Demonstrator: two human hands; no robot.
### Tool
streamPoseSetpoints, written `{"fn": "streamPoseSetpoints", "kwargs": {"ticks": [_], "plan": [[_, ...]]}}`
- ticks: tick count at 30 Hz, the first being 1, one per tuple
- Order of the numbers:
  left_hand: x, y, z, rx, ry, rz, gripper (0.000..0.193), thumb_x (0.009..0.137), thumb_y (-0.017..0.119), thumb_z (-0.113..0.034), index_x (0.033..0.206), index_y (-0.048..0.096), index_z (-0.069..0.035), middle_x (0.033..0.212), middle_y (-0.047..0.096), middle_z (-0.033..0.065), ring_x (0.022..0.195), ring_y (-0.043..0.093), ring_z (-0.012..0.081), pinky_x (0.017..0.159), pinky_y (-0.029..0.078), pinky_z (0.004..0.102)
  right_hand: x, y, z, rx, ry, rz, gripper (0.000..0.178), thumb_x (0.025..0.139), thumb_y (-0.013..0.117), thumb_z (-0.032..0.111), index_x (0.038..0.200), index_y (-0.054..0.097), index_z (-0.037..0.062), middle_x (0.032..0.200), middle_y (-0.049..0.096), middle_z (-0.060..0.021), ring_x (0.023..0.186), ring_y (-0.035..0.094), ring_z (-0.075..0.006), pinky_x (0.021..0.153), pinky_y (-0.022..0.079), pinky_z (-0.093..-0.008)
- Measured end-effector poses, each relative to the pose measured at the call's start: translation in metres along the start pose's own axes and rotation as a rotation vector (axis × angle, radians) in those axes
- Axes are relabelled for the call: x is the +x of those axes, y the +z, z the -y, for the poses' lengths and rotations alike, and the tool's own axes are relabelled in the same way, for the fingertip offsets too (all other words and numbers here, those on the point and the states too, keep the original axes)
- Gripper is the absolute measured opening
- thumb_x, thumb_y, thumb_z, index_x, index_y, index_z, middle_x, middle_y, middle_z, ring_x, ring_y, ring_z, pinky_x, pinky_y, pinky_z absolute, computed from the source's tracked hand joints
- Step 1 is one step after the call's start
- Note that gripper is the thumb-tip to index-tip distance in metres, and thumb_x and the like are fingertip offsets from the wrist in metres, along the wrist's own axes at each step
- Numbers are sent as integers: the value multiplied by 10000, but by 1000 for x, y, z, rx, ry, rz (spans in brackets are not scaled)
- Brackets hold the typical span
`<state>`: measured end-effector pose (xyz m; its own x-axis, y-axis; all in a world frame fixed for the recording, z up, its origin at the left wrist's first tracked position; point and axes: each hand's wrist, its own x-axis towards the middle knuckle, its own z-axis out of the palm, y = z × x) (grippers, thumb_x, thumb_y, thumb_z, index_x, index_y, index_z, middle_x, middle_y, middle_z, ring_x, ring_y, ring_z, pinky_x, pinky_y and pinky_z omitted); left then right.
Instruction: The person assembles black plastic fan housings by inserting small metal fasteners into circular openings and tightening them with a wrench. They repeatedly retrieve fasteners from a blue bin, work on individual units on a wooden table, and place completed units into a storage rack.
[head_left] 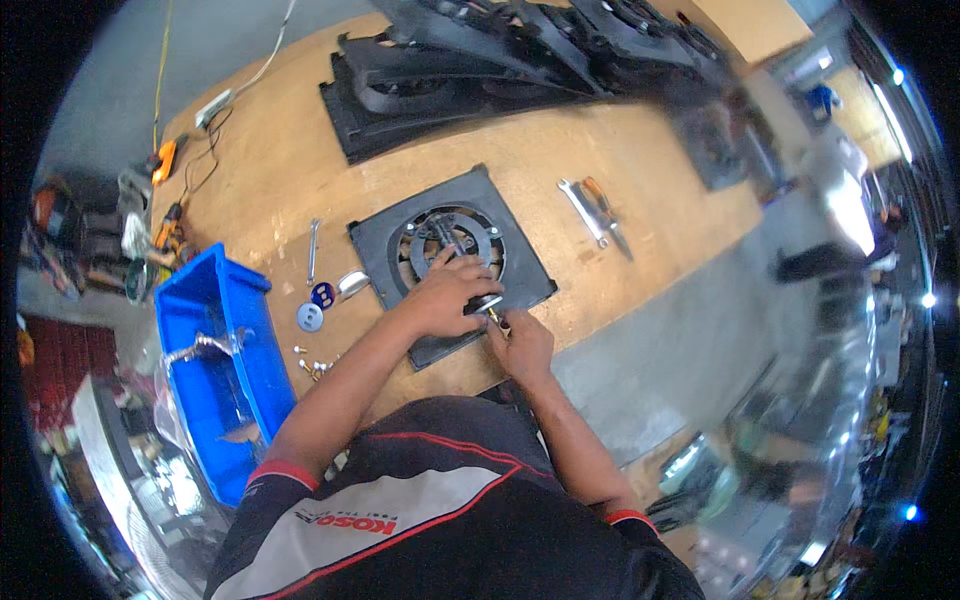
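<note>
A black square panel (375, 238) with a round, ringed opening lies on the wooden table in front of me. My left hand (445, 298) reaches over its near side, fingers curled round a dark, round part (484, 304) with a pale rim. Close beside it, my right hand (523, 345) is closed in a pinch on a small brass-coloured piece (493, 314), which meets the dark part. Within the panel's opening sits a black mechanism (437, 228), partly covered by my left hand. My fingers hide where the two held pieces join.
Left of the panel lie a wrench (314, 250), round discs (310, 317) and several small white-and-brass fittings (318, 370). A blue bin (258, 330) stands at the left edge. Another wrench (582, 213) and a screwdriver (600, 205) lie right. Black moulded panels (430, 90) are piled at the back.
</note>
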<state>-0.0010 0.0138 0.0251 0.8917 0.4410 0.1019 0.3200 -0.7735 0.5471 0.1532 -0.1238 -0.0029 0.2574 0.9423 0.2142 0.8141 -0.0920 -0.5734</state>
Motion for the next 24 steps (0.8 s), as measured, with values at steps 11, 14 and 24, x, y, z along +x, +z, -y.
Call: {"fn": "streamPoseSetpoints", "kwargs": {"ticks": [11,14,24], "plan": [[3,-4,6,-6,20,102,568,753,756,-308,1300,621,-240,1301,574,91,1344,437,311,1189,139,588,-9,18,1,412,302,33,351,977,536,347,1020,654,20,771,642,-206,755,658,-386,677,501,-463],[7,-16,-3,-15,3,129,572,748,757,-306,1299,622,-235,1287,573,95,1331,448,313,1190,132,588,-9,13,9,215,197,-25,343,986,514,336,1016,629,15,830,651,-224,793,649,-416,692,496,-485],[7,-19,0,-1,0,142,582,747,752,-345,1295,619,-203,1292,585,113,1324,460,310,1178,141,620,-5,12,12,212,234,35,320,962,534,329,1019,664,43,952,676,-221,882,655,-433,773,510,-507]]}}
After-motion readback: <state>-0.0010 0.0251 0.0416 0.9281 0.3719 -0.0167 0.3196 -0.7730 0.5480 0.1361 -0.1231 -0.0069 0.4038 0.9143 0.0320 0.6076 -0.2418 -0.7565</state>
